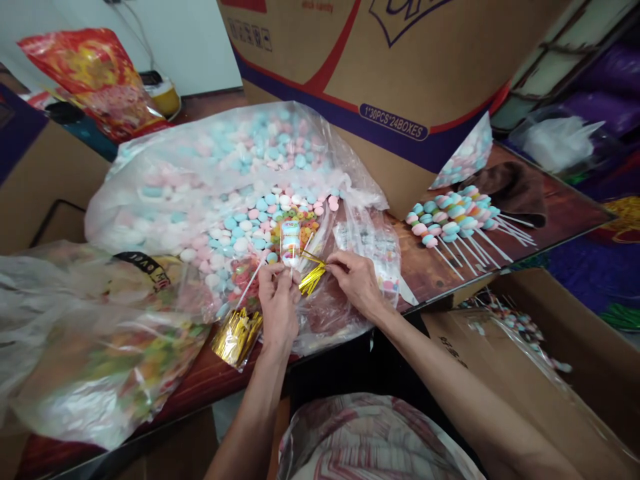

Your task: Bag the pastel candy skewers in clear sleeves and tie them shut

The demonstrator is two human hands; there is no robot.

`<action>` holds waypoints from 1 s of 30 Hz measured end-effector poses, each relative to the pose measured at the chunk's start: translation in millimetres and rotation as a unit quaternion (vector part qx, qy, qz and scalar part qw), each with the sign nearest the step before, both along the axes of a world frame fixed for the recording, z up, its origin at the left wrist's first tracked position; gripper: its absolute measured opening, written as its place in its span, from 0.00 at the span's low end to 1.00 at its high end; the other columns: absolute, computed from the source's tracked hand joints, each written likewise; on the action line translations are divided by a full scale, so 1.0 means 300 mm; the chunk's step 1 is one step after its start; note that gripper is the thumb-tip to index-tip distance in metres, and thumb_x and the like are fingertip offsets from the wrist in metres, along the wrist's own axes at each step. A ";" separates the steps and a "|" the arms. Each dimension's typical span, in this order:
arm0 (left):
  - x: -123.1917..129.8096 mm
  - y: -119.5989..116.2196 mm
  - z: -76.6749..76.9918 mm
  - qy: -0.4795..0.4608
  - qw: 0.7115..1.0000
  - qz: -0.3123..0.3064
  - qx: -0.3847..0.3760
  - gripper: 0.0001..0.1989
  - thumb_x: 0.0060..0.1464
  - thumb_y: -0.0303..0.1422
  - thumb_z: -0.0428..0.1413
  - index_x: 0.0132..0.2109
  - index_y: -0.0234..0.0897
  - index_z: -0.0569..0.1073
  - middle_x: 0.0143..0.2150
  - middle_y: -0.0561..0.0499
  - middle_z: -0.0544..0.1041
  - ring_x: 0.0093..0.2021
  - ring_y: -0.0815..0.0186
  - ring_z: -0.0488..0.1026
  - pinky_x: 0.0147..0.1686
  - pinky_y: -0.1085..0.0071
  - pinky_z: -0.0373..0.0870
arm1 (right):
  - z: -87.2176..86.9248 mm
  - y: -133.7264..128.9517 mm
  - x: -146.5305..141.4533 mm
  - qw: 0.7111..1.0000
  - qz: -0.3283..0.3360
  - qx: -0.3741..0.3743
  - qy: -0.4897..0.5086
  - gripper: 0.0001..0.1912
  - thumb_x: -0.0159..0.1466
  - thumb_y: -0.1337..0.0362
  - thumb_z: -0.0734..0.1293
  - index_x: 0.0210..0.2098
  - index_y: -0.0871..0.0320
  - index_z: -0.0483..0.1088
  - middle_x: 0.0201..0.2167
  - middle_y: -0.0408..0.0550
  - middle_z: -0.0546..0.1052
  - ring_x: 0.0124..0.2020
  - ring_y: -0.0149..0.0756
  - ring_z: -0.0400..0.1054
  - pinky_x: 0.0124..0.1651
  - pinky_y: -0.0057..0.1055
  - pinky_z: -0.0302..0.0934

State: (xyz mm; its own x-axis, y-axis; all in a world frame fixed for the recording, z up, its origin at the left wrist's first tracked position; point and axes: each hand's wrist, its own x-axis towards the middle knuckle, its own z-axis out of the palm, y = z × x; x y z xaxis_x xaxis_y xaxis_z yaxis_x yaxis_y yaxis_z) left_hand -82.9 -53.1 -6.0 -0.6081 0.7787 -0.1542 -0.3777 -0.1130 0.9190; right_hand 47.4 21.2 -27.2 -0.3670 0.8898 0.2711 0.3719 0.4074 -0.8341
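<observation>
Upright in my left hand [279, 303] is a candy skewer [291, 241] in a clear wrapper, its fingers pinched round the lower end. To its right, my right hand [356, 279] has thumb and forefinger pinched on a thin gold twist tie, which reaches toward the skewer's base. A small bunch of gold twist ties [313, 279] lies between the two hands. More of them fill a clear packet [238, 339] left of my left wrist. Behind my hands, a big clear bag [165, 173] spills pink, blue and white candies [245, 230], with gummy rings [297, 223] among them.
Finished-looking candy skewers [453, 217] are piled at the table's right, sticks toward me. A large cardboard box [325, 80] stands behind. Bags of gummies [125, 360] lie at the left, a red bag [95, 80] farther back. An open carton [500, 353] with more skewers sits lower right.
</observation>
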 end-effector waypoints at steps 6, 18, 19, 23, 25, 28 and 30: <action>0.004 0.005 0.005 -0.022 1.000 0.000 0.015 0.11 0.48 0.28 0.60 0.35 0.39 0.64 0.25 0.58 0.71 0.18 0.79 0.54 0.19 0.81 0.48 | 0.025 -0.002 0.004 0.998 -0.015 0.012 -0.054 0.09 0.66 0.69 0.61 0.30 0.57 0.70 0.30 0.45 0.73 0.34 0.35 0.67 0.40 0.31 0.57; 0.002 0.021 0.014 -0.071 0.997 0.022 0.001 0.12 0.43 0.27 0.61 0.34 0.38 0.66 0.24 0.57 0.71 0.19 0.79 0.54 0.20 0.81 0.48 | 0.039 -0.030 -0.056 0.959 0.003 0.048 -0.281 0.10 0.69 0.68 0.59 0.44 0.55 0.73 0.42 0.52 0.75 0.43 0.42 0.68 0.39 0.32 0.56; 0.002 0.019 0.013 -0.073 0.997 0.021 0.001 0.12 0.43 0.27 0.61 0.34 0.38 0.66 0.24 0.57 0.71 0.19 0.79 0.55 0.20 0.81 0.48 | 0.039 -0.032 -0.062 0.952 0.002 0.052 -0.301 0.12 0.70 0.68 0.58 0.45 0.55 0.73 0.41 0.52 0.76 0.42 0.42 0.68 0.39 0.32 0.56; 0.003 0.017 0.008 -0.079 0.997 0.021 0.008 0.11 0.44 0.27 0.61 0.34 0.38 0.67 0.25 0.56 0.71 0.20 0.78 0.56 0.21 0.81 0.49 | 0.045 -0.032 -0.057 0.949 0.006 0.048 -0.311 0.12 0.71 0.64 0.59 0.44 0.54 0.74 0.39 0.50 0.77 0.37 0.39 0.70 0.34 0.31 0.52; 0.005 0.019 0.007 -0.080 0.997 0.018 0.007 0.11 0.44 0.27 0.61 0.35 0.38 0.67 0.25 0.56 0.71 0.20 0.78 0.56 0.21 0.81 0.49 | 0.051 -0.027 -0.043 0.956 0.009 0.033 -0.291 0.12 0.71 0.63 0.60 0.41 0.53 0.75 0.36 0.47 0.78 0.34 0.38 0.70 0.32 0.30 0.51; 0.008 0.022 0.010 -0.084 0.996 0.010 0.005 0.11 0.45 0.27 0.60 0.35 0.38 0.67 0.25 0.56 0.71 0.20 0.78 0.55 0.21 0.80 0.49 | 0.053 -0.018 -0.019 0.975 0.015 0.006 -0.222 0.13 0.69 0.67 0.59 0.37 0.54 0.76 0.32 0.46 0.78 0.33 0.37 0.70 0.33 0.30 0.53; 0.008 0.023 0.015 -0.089 0.996 0.004 0.005 0.10 0.46 0.27 0.60 0.36 0.38 0.67 0.26 0.56 0.71 0.20 0.78 0.55 0.21 0.80 0.49 | 0.047 -0.014 0.000 0.990 0.015 -0.015 -0.136 0.14 0.67 0.69 0.59 0.36 0.55 0.76 0.32 0.46 0.78 0.33 0.36 0.70 0.35 0.30 0.55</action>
